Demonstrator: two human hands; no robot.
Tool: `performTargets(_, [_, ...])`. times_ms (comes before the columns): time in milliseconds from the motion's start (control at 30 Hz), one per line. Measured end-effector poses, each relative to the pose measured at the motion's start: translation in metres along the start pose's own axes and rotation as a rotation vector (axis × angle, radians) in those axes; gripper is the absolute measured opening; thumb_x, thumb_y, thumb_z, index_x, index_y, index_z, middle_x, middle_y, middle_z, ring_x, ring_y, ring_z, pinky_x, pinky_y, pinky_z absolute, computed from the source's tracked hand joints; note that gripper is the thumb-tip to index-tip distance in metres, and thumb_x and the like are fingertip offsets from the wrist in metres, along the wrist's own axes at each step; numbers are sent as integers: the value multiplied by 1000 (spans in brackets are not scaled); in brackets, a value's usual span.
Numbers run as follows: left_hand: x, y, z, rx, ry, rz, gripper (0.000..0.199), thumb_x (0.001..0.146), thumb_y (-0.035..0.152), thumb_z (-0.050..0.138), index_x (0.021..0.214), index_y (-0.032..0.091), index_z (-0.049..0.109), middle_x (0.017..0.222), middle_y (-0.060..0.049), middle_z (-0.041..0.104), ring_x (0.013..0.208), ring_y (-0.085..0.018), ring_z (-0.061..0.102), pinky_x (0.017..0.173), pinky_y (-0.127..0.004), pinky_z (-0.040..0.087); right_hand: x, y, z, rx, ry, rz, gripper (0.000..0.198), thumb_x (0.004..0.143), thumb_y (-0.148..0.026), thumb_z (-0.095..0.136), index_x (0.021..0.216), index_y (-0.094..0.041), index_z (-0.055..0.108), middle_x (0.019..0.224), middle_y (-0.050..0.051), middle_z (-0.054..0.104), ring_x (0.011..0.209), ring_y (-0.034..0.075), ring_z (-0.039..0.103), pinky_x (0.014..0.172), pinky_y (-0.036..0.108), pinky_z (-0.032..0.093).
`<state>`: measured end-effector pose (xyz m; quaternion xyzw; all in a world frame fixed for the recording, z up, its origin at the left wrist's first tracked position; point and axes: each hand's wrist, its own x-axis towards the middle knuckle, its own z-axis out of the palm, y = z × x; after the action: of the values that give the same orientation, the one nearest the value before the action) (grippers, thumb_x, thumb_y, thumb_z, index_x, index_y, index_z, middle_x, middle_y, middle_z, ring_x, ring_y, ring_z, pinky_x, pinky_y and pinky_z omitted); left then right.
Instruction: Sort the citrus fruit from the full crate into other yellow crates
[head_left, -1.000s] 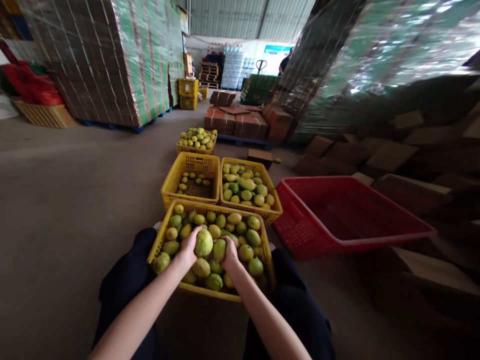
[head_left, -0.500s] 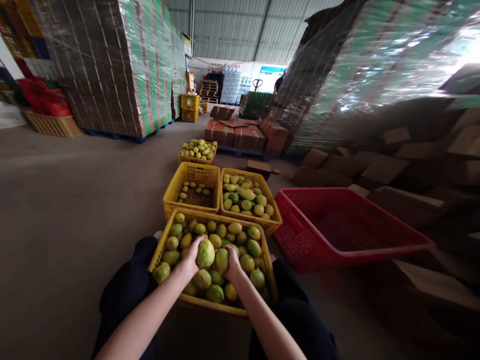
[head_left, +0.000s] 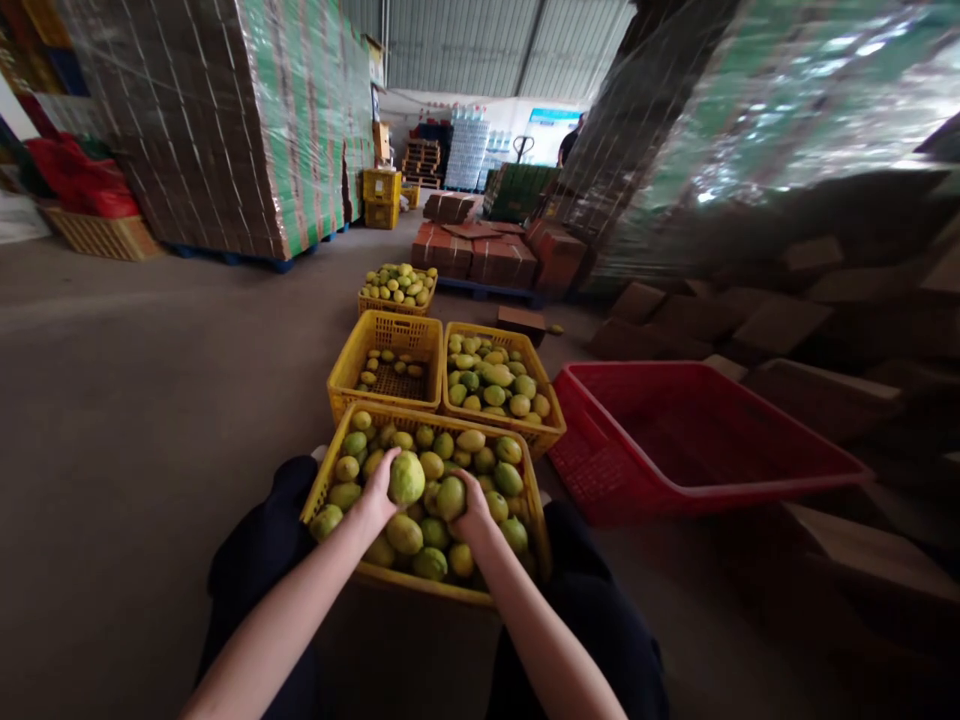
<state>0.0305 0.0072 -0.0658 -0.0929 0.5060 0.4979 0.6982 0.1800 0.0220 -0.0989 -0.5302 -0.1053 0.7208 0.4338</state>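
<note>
Directly before me, between my knees, stands a yellow plastic crate [head_left: 420, 587] full of green and yellow lemons [head_left: 405, 535]. Over its middle my left hand [head_left: 381, 490] is closed round a large pale-green lemon [head_left: 407, 479]. A smaller green lemon [head_left: 451, 498] sits in the grip of my right hand [head_left: 472, 508], just to the right of the first. Both lemons are held over the others, a small gap between them. My fingers are partly hidden behind the fruit.
Beyond the near crate are a yellow crate [head_left: 346, 372] with a few lemons at its bottom and a fuller crate [head_left: 551, 432]. Another filled crate [head_left: 394, 307] stands farther off. A red basket [head_left: 600, 465] is at right, beside scattered cardboard [head_left: 780, 325]. Wrapped pallet stacks [head_left: 292, 130] rise behind.
My right hand has turned its lemon and lifted it slightly clear of the pile. My left hand keeps its lemon, tilted a little. The view has shifted slightly.
</note>
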Motion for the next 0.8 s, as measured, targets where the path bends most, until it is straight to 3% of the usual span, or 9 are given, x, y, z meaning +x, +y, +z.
performTargets(133, [-10,13,2,-158,33,101,10,89,28,70,98,24,69,85,-3,75,83,-23,76,75,-37,65,-2,2,-2,69,94,164,15,79,-34,69,72,-27,57,56,0,62,63,24,69,62,38,63])
performTargets(267, [-15,21,3,-316,-74,90,17,95,33,60,106,23,69,82,-3,72,72,-21,73,69,-37,65,-9,2,1,131,-24,205,9,74,-30,65,71,-28,57,57,1,62,63,23,67,62,37,62])
performTargets(400, [-20,21,3,-412,-214,55,27,97,35,55,115,21,70,85,-6,74,76,-24,75,69,-38,65,-22,-5,3,187,-148,164,11,65,-27,66,74,-25,61,62,2,65,59,21,63,57,35,59])
performTargets(567, [-36,17,6,-367,-362,27,32,100,38,49,113,18,71,90,-9,76,91,-27,77,84,-42,65,-40,-21,2,240,-272,119,17,65,-34,62,75,-20,64,68,6,66,60,21,62,47,29,52])
performTargets(700, [-46,14,9,-306,-399,10,32,101,39,47,108,18,70,89,-9,75,100,-29,76,89,-44,64,-49,-30,2,212,-355,101,14,68,-33,61,73,-20,61,65,5,63,61,21,64,43,26,47])
performTargets(800, [-46,11,10,-270,-393,16,32,99,39,49,108,17,70,88,-9,75,99,-29,76,90,-45,64,-52,-31,7,191,-314,96,12,74,-33,61,73,-20,59,60,4,60,58,21,64,42,25,46])
